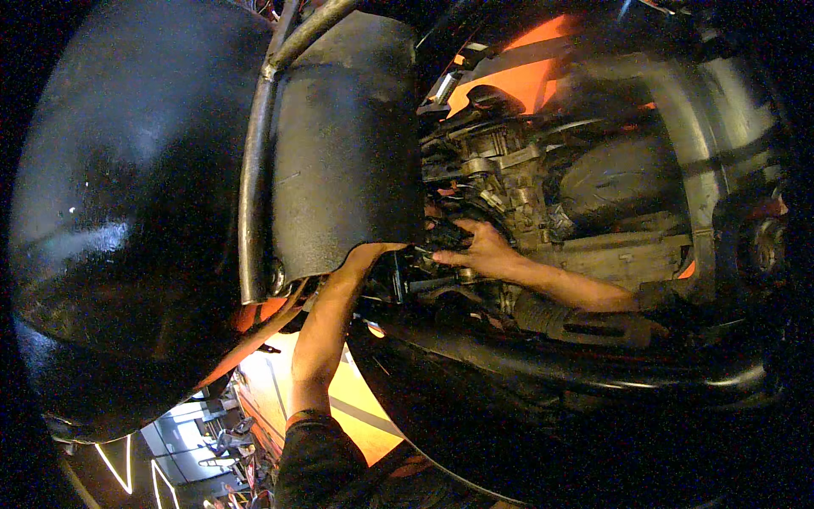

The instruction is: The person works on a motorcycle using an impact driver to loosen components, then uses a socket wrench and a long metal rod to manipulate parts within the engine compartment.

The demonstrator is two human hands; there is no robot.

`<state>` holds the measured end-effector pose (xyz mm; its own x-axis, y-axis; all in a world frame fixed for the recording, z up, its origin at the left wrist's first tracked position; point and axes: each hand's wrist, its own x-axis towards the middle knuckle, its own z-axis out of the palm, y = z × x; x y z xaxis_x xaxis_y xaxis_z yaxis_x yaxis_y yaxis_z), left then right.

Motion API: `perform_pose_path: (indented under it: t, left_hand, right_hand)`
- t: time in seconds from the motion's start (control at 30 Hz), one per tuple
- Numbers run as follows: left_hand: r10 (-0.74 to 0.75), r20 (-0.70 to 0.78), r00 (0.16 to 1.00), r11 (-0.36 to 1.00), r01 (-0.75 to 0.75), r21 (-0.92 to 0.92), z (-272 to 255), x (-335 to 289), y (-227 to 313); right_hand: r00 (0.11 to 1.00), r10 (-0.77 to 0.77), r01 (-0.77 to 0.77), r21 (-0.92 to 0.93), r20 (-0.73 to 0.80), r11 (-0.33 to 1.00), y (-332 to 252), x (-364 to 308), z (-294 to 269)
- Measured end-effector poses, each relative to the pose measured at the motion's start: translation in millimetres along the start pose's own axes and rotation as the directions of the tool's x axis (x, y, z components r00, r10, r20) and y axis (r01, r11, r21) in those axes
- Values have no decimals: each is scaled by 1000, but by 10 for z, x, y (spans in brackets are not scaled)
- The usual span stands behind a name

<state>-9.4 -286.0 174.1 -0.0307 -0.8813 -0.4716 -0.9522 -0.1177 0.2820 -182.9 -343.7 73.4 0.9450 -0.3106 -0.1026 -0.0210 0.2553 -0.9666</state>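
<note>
My left arm rises from the lower edge, and my left hand [381,249] passes behind the lower end of a grey-black cylinder [343,161]; its fingers are hidden there. From the right comes my right hand [483,251], its fingers curled and its thumb pointing left, among dark mechanical parts under a vehicle. It closes around something too dark and small to make out. The two hands are close together. Just below them a short dark upright piece [398,278] shows. Beside the right hand are greasy metal engine parts [509,174].
A large glossy black rounded body [127,178] fills the left. A metal tube [253,195] runs down beside the cylinder. Below the hands stretches a thick dark bar [610,373]; at right stands a frame member [699,178]. Orange panels [543,72] show behind, with lit strips [127,471] at lower left.
</note>
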Motion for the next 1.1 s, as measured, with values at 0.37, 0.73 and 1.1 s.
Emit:
perform_pose_path:
  t: [0.37, 0.73, 1.1]
  left_hand:
    - [46, 2, 999, 999, -46, 11, 79, -20, -270]
    - [-122, 64, 990, 969, 105, 225, -3, -40, -16]
    - [55, 0, 999, 997, -55, -48, 69, 2, -214]
  right_hand:
    - [999, 14, -14, -11, 30, 1000, -329, -106, -71]
    - [995, -101, 102, 27, -18, 994, -5, 21, 45]
    - [999, -2, -1, 65, 48, 998, 8, 34, 11]
